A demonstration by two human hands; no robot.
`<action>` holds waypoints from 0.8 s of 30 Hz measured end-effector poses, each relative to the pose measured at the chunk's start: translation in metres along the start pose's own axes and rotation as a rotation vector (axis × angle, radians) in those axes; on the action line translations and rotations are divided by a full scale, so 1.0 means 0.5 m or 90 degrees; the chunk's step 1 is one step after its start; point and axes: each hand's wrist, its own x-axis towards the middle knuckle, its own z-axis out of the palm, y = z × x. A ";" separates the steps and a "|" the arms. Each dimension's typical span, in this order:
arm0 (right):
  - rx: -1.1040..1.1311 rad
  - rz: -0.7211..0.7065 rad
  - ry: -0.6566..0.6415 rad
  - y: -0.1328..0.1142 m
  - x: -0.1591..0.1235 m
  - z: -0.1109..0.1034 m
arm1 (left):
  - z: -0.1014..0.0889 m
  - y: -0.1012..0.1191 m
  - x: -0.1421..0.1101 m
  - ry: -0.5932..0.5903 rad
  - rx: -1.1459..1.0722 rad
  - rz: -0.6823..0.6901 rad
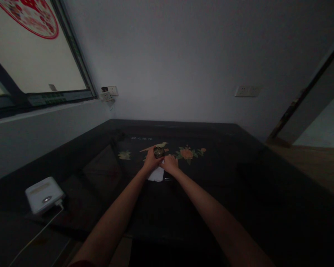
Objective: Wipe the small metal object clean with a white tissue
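Note:
Both my arms reach forward over a glossy black table painted with flowers and a bird. My left hand curls around a small dark round object, fingers closed on its left side. My right hand lies just to its right, fingers bent and pressed onto a white folded cloth or tissue beneath both hands. The room is dim, so the round object's details are hard to read.
A white box-shaped device with a white cable sits at the table's left front. A window fills the left wall; wall sockets and a switch plate sit on the walls. A doorway opens at right.

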 end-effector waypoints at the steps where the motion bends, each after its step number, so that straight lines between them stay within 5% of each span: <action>1: 0.004 -0.003 -0.003 0.001 -0.001 0.000 | -0.002 0.002 0.000 0.001 -0.002 -0.004; 9: 0.097 -0.035 -0.025 0.017 -0.021 -0.021 | -0.011 0.040 -0.015 -0.007 0.003 -0.034; 15: 0.206 -0.018 -0.037 0.100 -0.062 -0.082 | 0.009 0.085 -0.030 -0.016 -0.056 -0.049; 20: 0.376 0.074 -0.037 0.199 -0.127 -0.138 | 0.027 0.135 -0.048 -0.052 -0.151 -0.076; 24: 0.712 0.230 0.069 0.244 -0.176 -0.163 | 0.049 0.177 -0.076 -0.064 -0.263 -0.137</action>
